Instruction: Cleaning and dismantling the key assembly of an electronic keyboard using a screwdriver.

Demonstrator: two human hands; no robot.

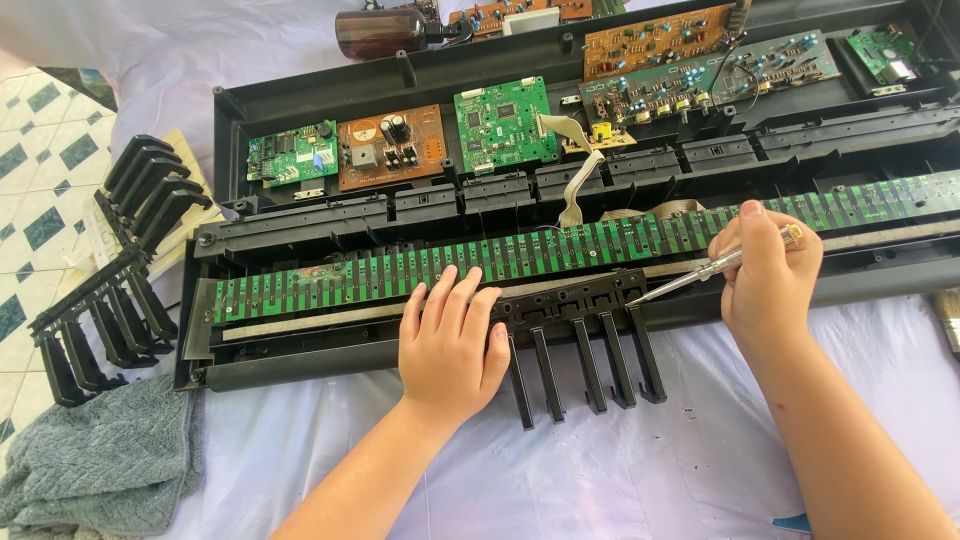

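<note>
The left hand (450, 340) lies flat, fingers spread, on the near edge of the open keyboard case (300, 365), fingertips touching the long green strip board (420, 270) and the left end of the black key block (580, 345). The right hand (765, 275) pinches a screwdriver (700, 272), whose tip touches the block's top right corner. The block's keys hang over the case's near edge onto the white cloth (620, 470). More black key blocks (120, 270) lie left, a grey towel (100, 460) near left. Circuit boards (420, 135) fill the far half, and a brown bottle (385, 30) lies beyond.
</note>
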